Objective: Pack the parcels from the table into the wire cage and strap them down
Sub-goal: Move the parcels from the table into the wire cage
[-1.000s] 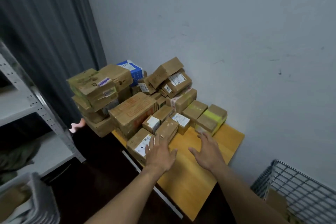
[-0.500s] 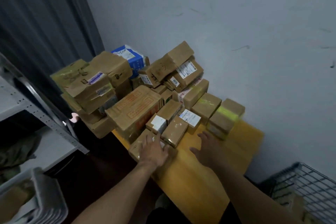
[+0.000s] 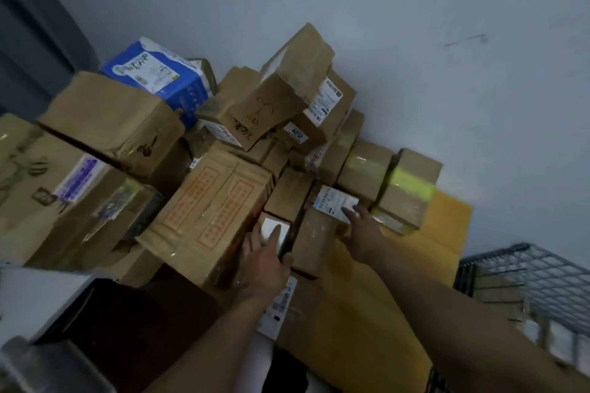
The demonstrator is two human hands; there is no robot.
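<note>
Pulling out the small white-labelled cardboard boxes (image 3: 275, 231) under the straight-fingered left hand (image 3: 265, 262) and right hand (image 3: 360, 230) could topple the leaning brown parcel stack (image 3: 287, 86).

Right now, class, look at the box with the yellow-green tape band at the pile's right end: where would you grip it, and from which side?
Probably from the right, over the bare table. The yellow-green taped box has its right side and near end free, while a neighbouring box crowds its left side. Grip its near end, thumb on top.

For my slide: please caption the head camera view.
Left hand and right hand touch parcels piled on the table, with the wire cage at right.
</note>
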